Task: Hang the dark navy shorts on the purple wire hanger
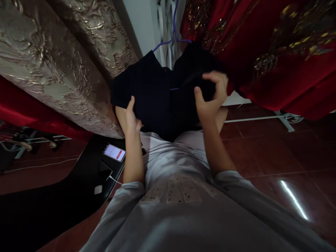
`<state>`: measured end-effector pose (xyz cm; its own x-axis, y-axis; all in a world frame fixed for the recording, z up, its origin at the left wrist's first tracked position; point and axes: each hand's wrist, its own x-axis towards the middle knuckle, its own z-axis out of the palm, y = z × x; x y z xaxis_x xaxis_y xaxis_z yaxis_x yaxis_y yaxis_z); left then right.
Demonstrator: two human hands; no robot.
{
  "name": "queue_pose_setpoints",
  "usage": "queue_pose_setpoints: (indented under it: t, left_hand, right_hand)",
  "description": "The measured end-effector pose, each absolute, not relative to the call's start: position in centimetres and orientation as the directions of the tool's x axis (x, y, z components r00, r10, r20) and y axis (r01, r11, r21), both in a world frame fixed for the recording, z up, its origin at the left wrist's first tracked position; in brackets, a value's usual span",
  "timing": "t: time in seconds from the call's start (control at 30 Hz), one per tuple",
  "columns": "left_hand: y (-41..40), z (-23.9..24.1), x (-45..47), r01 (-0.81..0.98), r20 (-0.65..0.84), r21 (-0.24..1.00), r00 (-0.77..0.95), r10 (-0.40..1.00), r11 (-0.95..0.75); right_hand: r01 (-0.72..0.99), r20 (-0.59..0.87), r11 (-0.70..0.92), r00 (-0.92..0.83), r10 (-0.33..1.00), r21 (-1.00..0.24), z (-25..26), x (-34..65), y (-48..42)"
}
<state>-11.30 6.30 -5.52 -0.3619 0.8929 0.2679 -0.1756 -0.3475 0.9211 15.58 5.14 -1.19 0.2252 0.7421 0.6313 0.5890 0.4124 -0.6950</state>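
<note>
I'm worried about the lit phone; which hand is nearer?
Left. The left hand, at the left edge of the dark garment, is forward and right of the lit phone; the right hand is much farther right.

Perhaps a clothes shop or a costume store; which is unclear.
Showy fabric hangs close around: sequinned red cloth (pixel 283 80) at two o'clock, crinkled gold cloth (pixel 70 70) at ten. A dark top (pixel 149 80) is on a hanger (pixel 174 35) at twelve; a white rack foot (pixel 288 121) stands at three on the tiled floor (pixel 257 150). A black desk (pixel 78 185) at eight carries a phone (pixel 114 152).
</note>
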Motion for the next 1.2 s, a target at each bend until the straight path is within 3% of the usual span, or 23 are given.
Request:
queue_pose_setpoints:
  t: [0.03,0.1,0.2,0.3,0.4,0.5,0.57,0.63,0.7,0.77,1.0,1.2]
  left_hand:
    - [5.8,-5.5,-10.7,-0.198,0.268,0.913,-0.373,0.888,-0.358]
    - [5.0,-5.3,-9.9,-0.230,0.262,0.901,-0.384,0.886,-0.366]
    - [4.3,-5.1,-9.5,-0.270,0.228,0.903,-0.360,0.905,-0.335]
    - [4.6,-5.5,-9.8,-0.264,0.222,0.905,-0.373,0.901,-0.333]
    - [5.1,-6.9,-9.7,-0.135,0.315,0.886,-0.527,0.789,-0.444]
    - [4.9,-9.4,-8.3,0.117,0.450,0.843,-0.689,0.569,-0.524]
    - [4.4,-11.4,-6.7,0.258,0.537,0.813,-0.676,0.504,-0.521]
    - [3.7,-13.2,-4.8,0.282,0.584,0.807,-0.511,0.631,-0.519]
    - [3.4,-14.5,-3.3,0.222,0.543,0.839,-0.271,0.795,-0.497]
    - [3.4,-15.1,-2.2,0.168,0.477,0.875,-0.144,0.867,-0.454]
    - [4.3,-14.3,-2.3,0.262,0.525,0.839,-0.158,0.836,-0.477]
    - [6.3,-14.5,-1.9,0.345,0.513,0.818,-0.074,0.855,-0.461]
  right_hand:
    - [0.516,0.580,0.378,0.312,0.753,-0.768,-2.8,13.8,5.3]
    - [0.378,0.413,0.286,0.319,0.853,-0.881,-6.1,10.5,5.9]
    - [0.326,0.140,0.100,0.102,0.985,-0.940,-9.9,7.6,6.7]
    - [0.230,0.015,0.025,-0.044,0.999,-0.973,-11.4,7.7,6.5]
    - [0.163,0.020,0.031,-0.066,0.998,-0.986,-11.3,9.0,5.9]
    - [0.119,0.013,0.009,0.034,0.999,-0.993,-10.8,9.6,5.4]
    - [0.081,0.008,0.002,0.069,0.998,-0.997,-10.6,9.4,5.2]
    - [0.066,0.008,0.005,0.051,0.999,-0.998,-10.5,9.0,5.0]
    - [0.056,0.005,0.004,0.013,1.000,-0.998,-10.5,8.8,4.7]
    - [0.029,0.009,0.009,-0.008,1.000,-1.000,-10.3,8.7,4.3]
    - [-0.100,-0.042,-0.050,-0.089,0.995,-0.994,-6.8,9.9,4.9]
    - [-0.298,0.262,0.280,0.101,0.960,-0.912,3.2,10.8,8.8]
